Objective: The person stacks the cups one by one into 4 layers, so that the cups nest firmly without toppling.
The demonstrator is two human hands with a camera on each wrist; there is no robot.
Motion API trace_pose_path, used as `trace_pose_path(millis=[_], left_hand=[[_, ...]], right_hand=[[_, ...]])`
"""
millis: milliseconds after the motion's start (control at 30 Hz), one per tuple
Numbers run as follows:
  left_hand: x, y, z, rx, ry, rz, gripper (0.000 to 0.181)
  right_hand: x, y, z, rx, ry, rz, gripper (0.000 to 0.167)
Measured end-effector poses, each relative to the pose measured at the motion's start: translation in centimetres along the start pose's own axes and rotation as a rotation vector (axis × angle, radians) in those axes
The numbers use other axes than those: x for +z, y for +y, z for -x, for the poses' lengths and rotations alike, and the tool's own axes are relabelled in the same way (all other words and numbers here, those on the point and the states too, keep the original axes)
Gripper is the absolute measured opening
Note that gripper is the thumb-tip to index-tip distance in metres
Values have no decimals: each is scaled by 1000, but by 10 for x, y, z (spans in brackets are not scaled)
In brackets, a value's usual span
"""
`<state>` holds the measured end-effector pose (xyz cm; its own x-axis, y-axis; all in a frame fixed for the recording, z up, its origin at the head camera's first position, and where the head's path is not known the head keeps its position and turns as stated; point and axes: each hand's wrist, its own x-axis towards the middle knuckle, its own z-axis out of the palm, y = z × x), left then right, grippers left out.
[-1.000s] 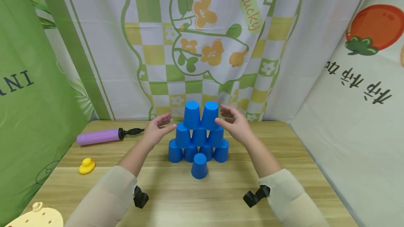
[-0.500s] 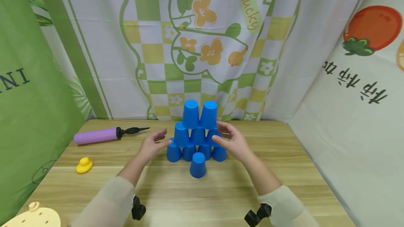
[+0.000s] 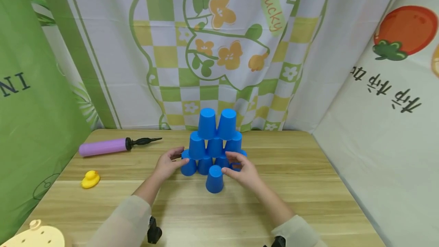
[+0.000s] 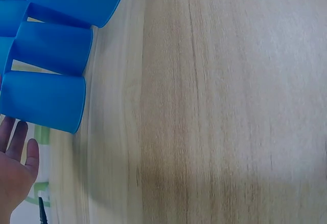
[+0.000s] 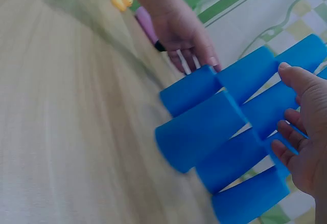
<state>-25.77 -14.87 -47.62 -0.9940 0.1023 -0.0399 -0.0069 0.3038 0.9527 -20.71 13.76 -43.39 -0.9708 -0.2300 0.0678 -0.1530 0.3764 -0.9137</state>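
Blue upside-down cups stand stacked as a pyramid: a bottom row, a middle row of three, and two top cups side by side. One single blue cup stands in front of the stack. My left hand is at the left end of the bottom row, thumb in front of the end cup; contact is unclear. My right hand, fingers loosely bent, hovers by the single cup's right side and partly hides the bottom-right cup. In the right wrist view, the right hand holds nothing.
A purple hand pump with a black nozzle lies at the back left. A yellow rubber duck sits in front of it. A cream spotted object fills the near left corner. A patterned curtain hangs behind the wooden table.
Both hands have come down from beside the upper cups to the bottom row's height. The right hand has also moved inward, towards the single front cup. The cups stay in place.
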Motion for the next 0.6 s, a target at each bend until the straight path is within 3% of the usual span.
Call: trace_pose_path(millis=[600], left_hand=[[4, -3, -3, -31, 19, -6, 55]], right_hand=[[25, 27, -6, 85, -122, 20, 62]])
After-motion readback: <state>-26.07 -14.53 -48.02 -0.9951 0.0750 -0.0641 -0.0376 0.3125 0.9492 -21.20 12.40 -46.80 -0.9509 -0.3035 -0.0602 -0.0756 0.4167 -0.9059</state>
